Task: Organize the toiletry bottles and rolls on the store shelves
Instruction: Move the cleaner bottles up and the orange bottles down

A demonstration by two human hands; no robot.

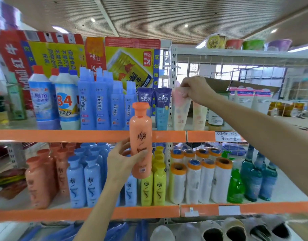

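Fingers (142, 154) of my left hand (122, 160) wrap the orange bottle (140, 136), held upright before the shelf edge (62, 135), probably bound for the orange group (40, 178) lower left. My right hand (196, 88) pinches a pale tube (181, 110) by its crimp on the upper shelf. One bottle (67, 101) reads "84"; a blue tube (162, 108) reads "高保湿".

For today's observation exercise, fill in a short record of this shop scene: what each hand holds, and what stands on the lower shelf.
left hand: grips an orange shampoo bottle, upright, in front of the shelves
right hand: pinches the top of a pale pink tube on the upper shelf
lower shelf: orange, blue and yellow bottles, orange-capped film rolls, green and teal bottles
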